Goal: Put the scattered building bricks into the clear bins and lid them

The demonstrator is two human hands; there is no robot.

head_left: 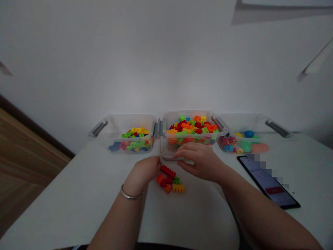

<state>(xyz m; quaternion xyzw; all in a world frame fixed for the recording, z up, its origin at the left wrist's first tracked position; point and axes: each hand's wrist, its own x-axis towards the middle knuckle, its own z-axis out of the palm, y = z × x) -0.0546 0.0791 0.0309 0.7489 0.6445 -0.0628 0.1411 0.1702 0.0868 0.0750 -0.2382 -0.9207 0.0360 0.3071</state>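
My left hand [147, 169], with a silver bangle at the wrist, is closed beside a small group of toy building bricks; anything inside its fingers is hidden. Nearest its fingertips lies a long red brick [168, 171]. Around that brick are orange bricks [160, 179], a small green brick [176, 180] and a yellow brick [178, 188]. My right hand [199, 161] hovers palm down with its fingers stretched out and apart, holding nothing that shows. It is in front of the middle clear bin [166, 152], which is full of mixed coloured bricks [194, 127].
A clear bin to the left [114, 121] holds ring-shaped and other small pieces. Another clear bin on the right [244, 121] contains a few coloured toys. A phone [267, 184] lies beside my right forearm. Behind the white table [85, 194] rises a wall [130, 62].
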